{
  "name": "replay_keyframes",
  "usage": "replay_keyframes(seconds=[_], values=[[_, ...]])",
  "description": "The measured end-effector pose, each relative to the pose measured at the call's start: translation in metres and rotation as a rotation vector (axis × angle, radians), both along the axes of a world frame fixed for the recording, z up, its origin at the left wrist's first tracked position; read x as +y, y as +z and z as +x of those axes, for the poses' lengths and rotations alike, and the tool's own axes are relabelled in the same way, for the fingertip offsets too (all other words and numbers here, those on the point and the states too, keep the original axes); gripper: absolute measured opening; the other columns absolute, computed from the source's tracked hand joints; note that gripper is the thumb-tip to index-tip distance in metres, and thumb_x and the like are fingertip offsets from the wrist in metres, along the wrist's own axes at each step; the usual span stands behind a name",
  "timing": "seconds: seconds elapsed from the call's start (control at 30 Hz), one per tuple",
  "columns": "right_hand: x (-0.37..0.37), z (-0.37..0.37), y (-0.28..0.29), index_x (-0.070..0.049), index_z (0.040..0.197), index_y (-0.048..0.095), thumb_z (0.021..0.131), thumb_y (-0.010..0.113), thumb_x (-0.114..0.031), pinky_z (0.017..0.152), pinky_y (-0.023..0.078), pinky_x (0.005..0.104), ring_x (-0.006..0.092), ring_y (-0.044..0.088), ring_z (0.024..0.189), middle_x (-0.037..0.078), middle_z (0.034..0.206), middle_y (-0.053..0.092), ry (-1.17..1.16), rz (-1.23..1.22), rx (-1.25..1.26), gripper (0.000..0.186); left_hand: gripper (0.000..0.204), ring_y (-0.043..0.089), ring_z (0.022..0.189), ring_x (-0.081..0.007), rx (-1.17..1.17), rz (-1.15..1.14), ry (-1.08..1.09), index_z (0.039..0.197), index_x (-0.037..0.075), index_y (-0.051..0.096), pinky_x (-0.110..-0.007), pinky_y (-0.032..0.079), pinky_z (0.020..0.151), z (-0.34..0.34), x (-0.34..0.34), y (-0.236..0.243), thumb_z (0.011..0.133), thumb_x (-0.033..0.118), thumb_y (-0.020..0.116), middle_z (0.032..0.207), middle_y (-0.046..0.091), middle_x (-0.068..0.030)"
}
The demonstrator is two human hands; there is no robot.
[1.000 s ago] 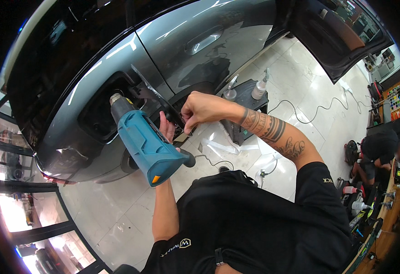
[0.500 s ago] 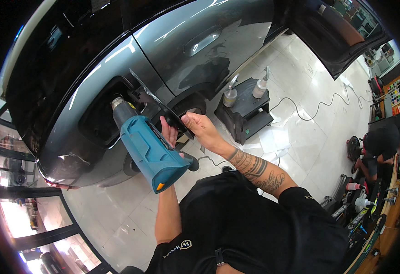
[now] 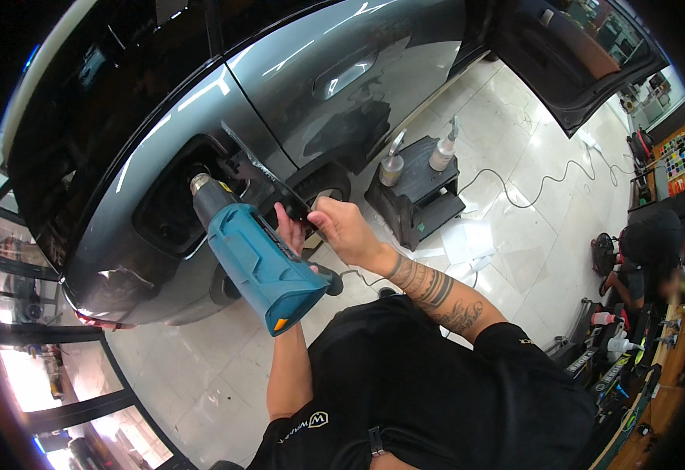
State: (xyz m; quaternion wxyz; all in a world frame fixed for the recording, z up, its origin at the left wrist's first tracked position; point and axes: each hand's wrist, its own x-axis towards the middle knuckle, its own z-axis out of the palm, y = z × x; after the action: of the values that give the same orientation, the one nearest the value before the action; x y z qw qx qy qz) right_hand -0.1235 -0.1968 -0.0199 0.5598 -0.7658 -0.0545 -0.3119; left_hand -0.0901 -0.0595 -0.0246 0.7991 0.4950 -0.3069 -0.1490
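A teal heat gun (image 3: 264, 262) tilts up to the left, its metal nozzle at the dark recess (image 3: 172, 196) in the grey car's rear side panel. My left hand (image 3: 289, 231) is wrapped round the heat gun from beneath; the gun's body hides most of that hand, and some fingers show beside it. The open fuel flap (image 3: 258, 166) sticks out edge-on from the recess. My right hand (image 3: 344, 227) pinches the flap's near end between thumb and fingers.
A black step stool (image 3: 417, 188) with two spray bottles (image 3: 443, 153) stands beside the car. White sheets (image 3: 468, 241) and a cable (image 3: 542, 196) lie on the tiled floor. An open car door (image 3: 569, 63) hangs at upper right. Another person (image 3: 652, 251) bends at a workbench far right.
My right hand has shifted slightly left and turned on the flap, so less of its dark near end shows. The heat gun has barely moved.
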Motion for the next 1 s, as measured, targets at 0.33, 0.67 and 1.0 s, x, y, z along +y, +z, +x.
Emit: replay_keyframes(seconds=[0.33, 0.67, 1.0], values=[[0.007, 0.01, 0.012, -0.005, 0.077, 0.041, 0.098, 0.036, -0.039, 0.058, 0.031, 0.0243, 0.0084, 0.032, 0.066, -0.001, 0.07, 0.032, 0.101, 0.351, 0.127, 0.041, 0.112, 0.011, 0.138, -0.0344, -0.008, 0.093, -0.01, 0.144, 0.014, 0.004, -0.047, 0.013, 0.111, -0.003, -0.002, 0.005, 0.063, 0.033, 0.08, 0.15, 0.011, -0.0127], [0.003, 0.012, 0.021, 0.0, 0.076, 0.041, 0.097, 0.04, -0.036, 0.053, 0.034, 0.03, 0.0151, 0.039, 0.057, 0.005, 0.067, 0.037, -0.218, -0.362, -0.105, 0.042, 0.114, 0.013, 0.138, -0.032, 0.011, 0.179, -0.028, 0.145, 0.018, 0.007, -0.045, 0.012, 0.112, -0.001, 0.001, -0.005, 0.061, 0.046, 0.079, 0.151, 0.007, -0.0122], [-0.024, 0.026, 0.05, 0.0, 0.069, 0.042, 0.092, 0.052, -0.031, 0.049, 0.031, 0.0281, 0.0089, 0.033, 0.058, 0.008, 0.062, 0.033, 0.247, 0.031, 0.121, 0.04, 0.12, 0.014, 0.138, -0.0312, 0.038, 0.077, 0.033, 0.144, 0.019, 0.001, -0.044, 0.016, 0.112, 0.0, -0.004, -0.003, 0.059, 0.05, 0.08, 0.151, 0.009, -0.01]])
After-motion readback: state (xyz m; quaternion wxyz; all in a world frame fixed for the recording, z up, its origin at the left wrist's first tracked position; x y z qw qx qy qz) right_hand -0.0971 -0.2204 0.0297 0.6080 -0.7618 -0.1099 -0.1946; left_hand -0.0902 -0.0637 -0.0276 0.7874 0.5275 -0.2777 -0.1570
